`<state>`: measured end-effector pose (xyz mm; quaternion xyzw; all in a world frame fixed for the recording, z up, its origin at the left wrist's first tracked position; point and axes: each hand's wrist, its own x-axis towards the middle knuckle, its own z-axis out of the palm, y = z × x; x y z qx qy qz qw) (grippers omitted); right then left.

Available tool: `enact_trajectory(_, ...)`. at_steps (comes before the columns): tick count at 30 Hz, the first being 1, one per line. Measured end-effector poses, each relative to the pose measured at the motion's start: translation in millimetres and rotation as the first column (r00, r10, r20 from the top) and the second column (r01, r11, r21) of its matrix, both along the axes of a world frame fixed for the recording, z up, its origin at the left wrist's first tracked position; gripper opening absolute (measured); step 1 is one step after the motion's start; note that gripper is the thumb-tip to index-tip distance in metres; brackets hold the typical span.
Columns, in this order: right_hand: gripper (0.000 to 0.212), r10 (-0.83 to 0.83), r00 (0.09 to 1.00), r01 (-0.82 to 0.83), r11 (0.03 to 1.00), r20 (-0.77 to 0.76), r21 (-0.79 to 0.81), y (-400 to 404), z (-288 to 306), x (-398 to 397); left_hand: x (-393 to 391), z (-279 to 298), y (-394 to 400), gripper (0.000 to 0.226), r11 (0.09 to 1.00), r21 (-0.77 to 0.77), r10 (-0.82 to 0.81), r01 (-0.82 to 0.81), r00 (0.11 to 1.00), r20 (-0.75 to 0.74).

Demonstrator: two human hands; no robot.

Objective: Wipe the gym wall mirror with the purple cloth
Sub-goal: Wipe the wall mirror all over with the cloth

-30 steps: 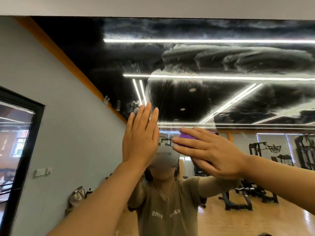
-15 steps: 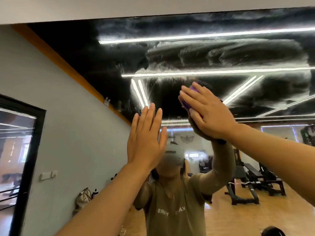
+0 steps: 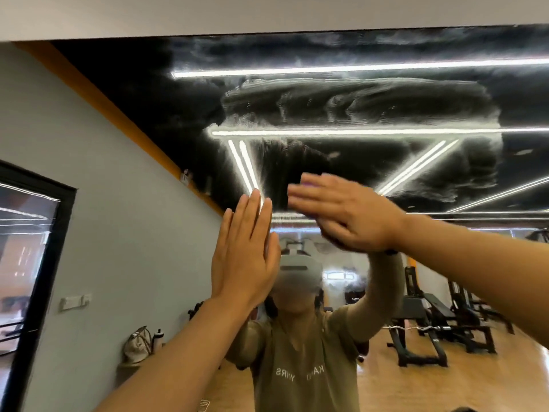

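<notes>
Cloth (image 3: 307, 183) shows purple under our right hand (image 3: 341, 215), fingers straight, pressing it flat on the smeared mirror (image 3: 386, 108). Our left hand (image 3: 243, 251) lies flat beside, fingers together.

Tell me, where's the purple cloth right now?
In the head view the purple cloth is almost hidden under the right hand, pressed flat on the mirror, just right of the left hand.
</notes>
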<state>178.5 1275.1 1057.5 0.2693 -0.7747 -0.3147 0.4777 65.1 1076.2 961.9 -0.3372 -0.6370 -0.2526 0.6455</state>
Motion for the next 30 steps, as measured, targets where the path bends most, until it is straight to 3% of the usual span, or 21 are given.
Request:
enact_trajectory(6, 0.061, -0.046, 0.975, -0.039, 0.927, -0.219, -0.372, -2, 51, -5, 11, 2, 17, 0.064, 0.998, 0.040, -0.046, 0.043, 0.996, 0.076)
enact_trajectory(9, 0.060, -0.023, 0.965, -0.092, 0.904, -0.262, -0.418, -5, 34, -10, 16, 2, 24, 0.064, 0.999, 0.000, -0.051, 0.051, 0.996, 0.069)
enact_trajectory(12, 0.057, 0.019, 0.980, -0.077, 0.953, -0.197, -0.292, 5, -5, -4, 17, 1, 26, 0.064, 0.998, -0.004, -0.056, 0.056, 0.996, 0.071)
enact_trajectory(17, 0.055, -0.018, 0.999, 0.020, 0.998, -0.034, 0.058, 35, -84, 11, 18, 1, 30, 0.066, 0.999, 0.020, -0.050, 0.048, 0.996, 0.080)
enact_trajectory(22, 0.054, 0.008, 0.996, -0.028, 0.974, 0.091, 0.223, 45, -66, 16, 25, 0, 40, 0.067, 0.998, 0.044, -0.059, 0.055, 0.994, 0.090)
enact_trajectory(24, 0.054, 0.011, 0.999, -0.015, 0.993, 0.032, 0.119, 44, -36, 16, 26, 1, 44, 0.067, 0.998, 0.027, -0.055, 0.053, 0.996, 0.077)
enact_trajectory(26, 0.059, -0.003, 0.995, -0.010, 0.991, -0.098, -0.133, 45, 5, 17, 27, 2, 47, 0.066, 0.998, 0.035, -0.058, 0.056, 0.996, 0.072)
enact_trajectory(30, 0.068, -0.060, 0.970, -0.063, 0.873, -0.235, -0.483, 38, 56, 19, 29, 0, 48, 0.065, 0.998, 0.046, -0.053, 0.050, 0.996, 0.070)
